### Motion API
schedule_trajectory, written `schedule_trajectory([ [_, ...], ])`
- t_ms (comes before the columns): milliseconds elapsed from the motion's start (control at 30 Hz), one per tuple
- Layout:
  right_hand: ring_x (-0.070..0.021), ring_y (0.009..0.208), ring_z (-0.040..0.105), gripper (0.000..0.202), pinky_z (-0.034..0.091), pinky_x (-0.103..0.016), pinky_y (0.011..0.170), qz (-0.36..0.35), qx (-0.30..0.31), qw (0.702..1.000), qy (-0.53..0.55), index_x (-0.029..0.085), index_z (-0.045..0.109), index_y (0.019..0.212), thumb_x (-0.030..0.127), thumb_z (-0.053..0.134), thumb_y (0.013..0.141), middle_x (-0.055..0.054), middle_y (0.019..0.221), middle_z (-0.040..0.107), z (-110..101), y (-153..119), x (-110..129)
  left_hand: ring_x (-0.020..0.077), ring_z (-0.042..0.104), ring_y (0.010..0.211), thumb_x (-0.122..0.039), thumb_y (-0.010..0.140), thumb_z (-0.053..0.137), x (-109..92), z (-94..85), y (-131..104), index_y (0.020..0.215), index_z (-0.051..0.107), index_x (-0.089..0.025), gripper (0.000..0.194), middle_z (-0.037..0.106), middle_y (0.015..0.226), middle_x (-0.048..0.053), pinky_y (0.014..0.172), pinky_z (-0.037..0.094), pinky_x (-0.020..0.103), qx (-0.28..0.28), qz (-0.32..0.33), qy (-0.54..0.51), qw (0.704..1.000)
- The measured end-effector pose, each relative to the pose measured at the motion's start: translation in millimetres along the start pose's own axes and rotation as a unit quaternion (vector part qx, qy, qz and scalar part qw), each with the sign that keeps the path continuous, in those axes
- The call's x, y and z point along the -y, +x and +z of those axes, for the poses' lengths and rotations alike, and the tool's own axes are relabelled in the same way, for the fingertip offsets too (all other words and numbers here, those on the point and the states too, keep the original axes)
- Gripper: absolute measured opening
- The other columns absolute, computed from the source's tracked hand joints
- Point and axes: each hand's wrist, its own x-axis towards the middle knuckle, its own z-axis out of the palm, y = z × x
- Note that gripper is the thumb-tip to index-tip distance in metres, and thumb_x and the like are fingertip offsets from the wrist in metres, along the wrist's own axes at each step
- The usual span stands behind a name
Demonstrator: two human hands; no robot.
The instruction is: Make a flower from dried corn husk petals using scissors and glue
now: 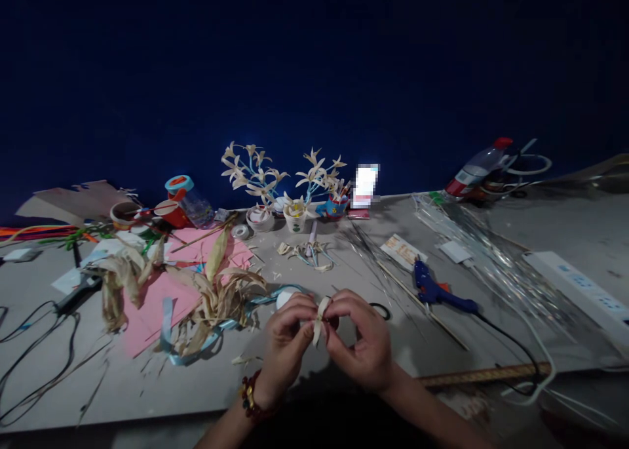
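A pale husk strip (318, 328), narrow and curved, stands between my two hands near the front of the table. My left hand (287, 344) is closed, pinching the strip from the left with thumb and fingertips. From the right, my right hand (362, 344) pinches the same strip, its fingers curled. Just behind my left hand shows a white round object (285, 297), partly hidden. Light blue ribbon (189, 354) winds through a heap of dried corn husks (223, 308) to the left. Beyond my hands lies a small bundle of cream petals on a stem (312, 239).
Cream husk flowers (263, 177) stand in small cups at the back, beside a lit screen (364, 185). On the right are a blue glue gun (439, 292) with its cord, thin wires, a clear plastic bundle (496, 259) and a power strip (580, 285). Pink paper (157, 308) lies left.
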Motion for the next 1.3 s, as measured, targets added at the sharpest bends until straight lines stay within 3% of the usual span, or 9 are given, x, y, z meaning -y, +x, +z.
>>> schedule_trajectory([
  [467,-0.0149,0.064,0.055,0.018,0.047,-0.027,0.060,-0.017,-0.011,1.000,-0.015,0.023,0.058,0.088,0.009,0.061,0.079,0.001,0.072,0.058,0,1,3,0.0201,0.063,0.083,-0.031,0.094,0.066,-7,1.5,4,0.085,0.071,-0.020,0.015,0.069,0.081,0.004,0.093,0.047,0.041,0.002,0.047,0.051,0.998],
  [1300,-0.0160,0.062,0.055,0.014,0.047,-0.028,0.058,-0.019,-0.013,1.000,-0.011,0.023,0.058,0.084,0.011,0.061,0.077,0.002,0.067,0.056,-2,-1,4,0.0188,0.064,0.081,-0.023,0.095,0.063,-12,0.2,3,0.091,0.069,-0.023,0.007,0.070,0.082,0.003,0.098,0.047,0.047,0.016,0.112,0.122,0.986],
])
